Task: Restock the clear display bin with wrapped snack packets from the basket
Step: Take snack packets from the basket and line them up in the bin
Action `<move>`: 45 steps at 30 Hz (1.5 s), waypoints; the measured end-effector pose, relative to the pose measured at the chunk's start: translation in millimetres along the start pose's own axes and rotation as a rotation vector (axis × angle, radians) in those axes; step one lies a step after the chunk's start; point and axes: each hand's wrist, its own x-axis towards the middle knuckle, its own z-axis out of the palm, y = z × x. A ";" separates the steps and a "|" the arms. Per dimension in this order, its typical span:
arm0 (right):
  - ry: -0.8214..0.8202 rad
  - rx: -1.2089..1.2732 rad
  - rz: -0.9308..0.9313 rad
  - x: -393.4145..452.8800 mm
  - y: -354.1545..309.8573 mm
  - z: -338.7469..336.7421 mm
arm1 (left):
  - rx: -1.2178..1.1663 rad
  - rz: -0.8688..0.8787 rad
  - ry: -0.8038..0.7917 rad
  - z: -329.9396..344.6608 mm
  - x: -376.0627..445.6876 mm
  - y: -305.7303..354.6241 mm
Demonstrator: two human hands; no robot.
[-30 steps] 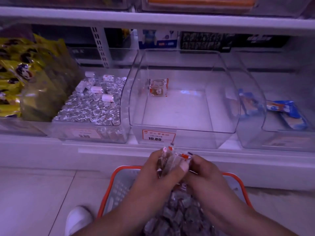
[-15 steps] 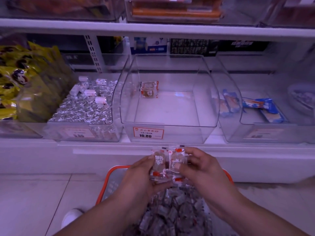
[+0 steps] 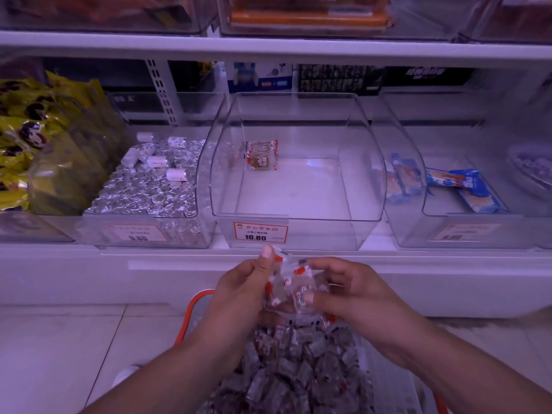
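Fingers of left hand (image 3: 245, 285) and right hand (image 3: 352, 291) curled round bunch of snack packets (image 3: 291, 286) above basket (image 3: 195, 306)

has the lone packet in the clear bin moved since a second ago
No. The lone packet still sits at the back left of the clear bin.

Up and to the left of the fingers, a clear bin of foil-wrapped sweets (image 3: 149, 189) carries a 9.80 price label (image 3: 138, 234), with white rolls (image 3: 176, 174) lying on top. Further left sit yellow snack bags (image 3: 27, 130). Up and to the right, blue-wrapped biscuit packs (image 3: 466, 186) lie in another clear bin (image 3: 418, 228). Below the fingers on the left, a white shoe (image 3: 125, 376) rests on pale floor tiles (image 3: 59, 354).
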 end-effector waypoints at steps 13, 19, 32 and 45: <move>0.080 -0.090 -0.071 -9.3 11.5 23.1 | -0.192 0.022 -0.019 13.6 -3.6 -11.9; 0.142 0.396 0.094 -0.4 -1.7 -4.7 | -0.260 -0.011 0.135 5.9 3.5 -11.3; 0.332 0.351 0.148 -10.3 0.6 25.5 | -0.547 -0.073 -0.003 24.2 -6.5 -12.3; 0.061 0.567 0.106 -11.7 8.2 39.4 | 0.107 0.254 -0.114 21.3 -13.5 -27.0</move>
